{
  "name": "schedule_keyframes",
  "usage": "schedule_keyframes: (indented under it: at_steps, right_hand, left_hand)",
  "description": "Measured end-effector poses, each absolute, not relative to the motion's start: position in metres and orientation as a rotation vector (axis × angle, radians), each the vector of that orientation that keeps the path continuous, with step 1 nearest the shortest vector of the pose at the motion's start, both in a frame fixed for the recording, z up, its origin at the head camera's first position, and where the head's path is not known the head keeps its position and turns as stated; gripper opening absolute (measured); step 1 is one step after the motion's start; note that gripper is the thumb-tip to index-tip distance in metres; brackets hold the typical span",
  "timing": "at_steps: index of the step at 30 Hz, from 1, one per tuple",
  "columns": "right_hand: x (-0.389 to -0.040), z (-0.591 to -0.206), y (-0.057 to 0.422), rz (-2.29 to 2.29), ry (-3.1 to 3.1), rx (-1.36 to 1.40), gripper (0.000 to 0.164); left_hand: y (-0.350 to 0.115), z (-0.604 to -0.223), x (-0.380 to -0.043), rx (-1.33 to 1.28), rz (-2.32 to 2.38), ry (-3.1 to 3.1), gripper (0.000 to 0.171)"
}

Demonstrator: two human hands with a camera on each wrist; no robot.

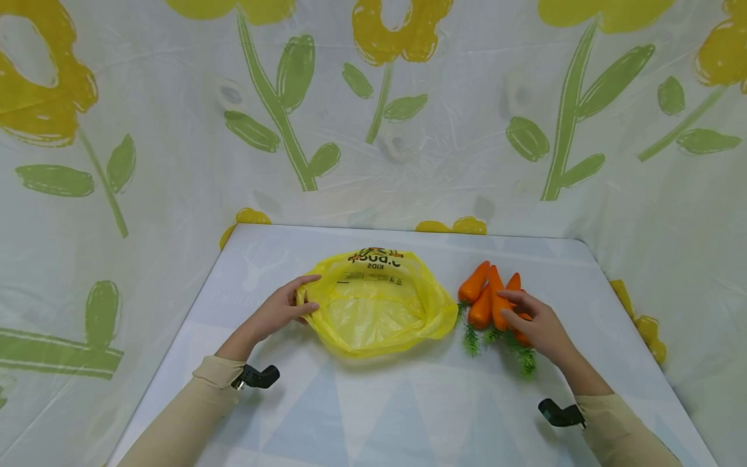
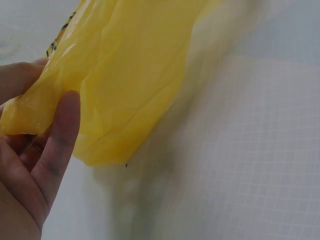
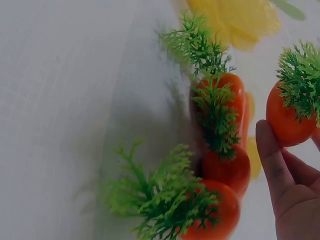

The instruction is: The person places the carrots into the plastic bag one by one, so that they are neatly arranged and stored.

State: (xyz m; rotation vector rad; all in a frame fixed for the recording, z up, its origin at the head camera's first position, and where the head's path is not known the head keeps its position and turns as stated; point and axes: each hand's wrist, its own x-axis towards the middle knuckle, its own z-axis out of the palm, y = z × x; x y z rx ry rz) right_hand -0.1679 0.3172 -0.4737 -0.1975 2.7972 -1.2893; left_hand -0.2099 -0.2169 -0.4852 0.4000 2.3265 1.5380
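Observation:
A yellow plastic bag with dark lettering lies with its mouth spread toward me. My left hand pinches the left edge of its rim; in the left wrist view the film is bunched between thumb and fingers. To the bag's right is a bunch of orange toy carrots with green leafy tops. Over its right side, my right hand holds one carrot. The right wrist view shows that carrot apart from the others, its leafy end toward the camera.
Everything stands on a white table with pale blue triangles. A curtain printed with yellow flowers hangs behind the table and along its sides. Each wrist wears a black strapped-on camera.

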Motion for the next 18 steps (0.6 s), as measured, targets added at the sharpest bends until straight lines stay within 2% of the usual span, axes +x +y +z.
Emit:
schedule_keyframes:
  at_steps: [18]
  right_hand:
    - [-0.171, -0.467, 0.295, -1.33, 2.757, -0.251, 0.048]
  left_hand:
    - [-0.217, -0.485, -0.211, 0.402, 1.543, 2.318, 0.066]
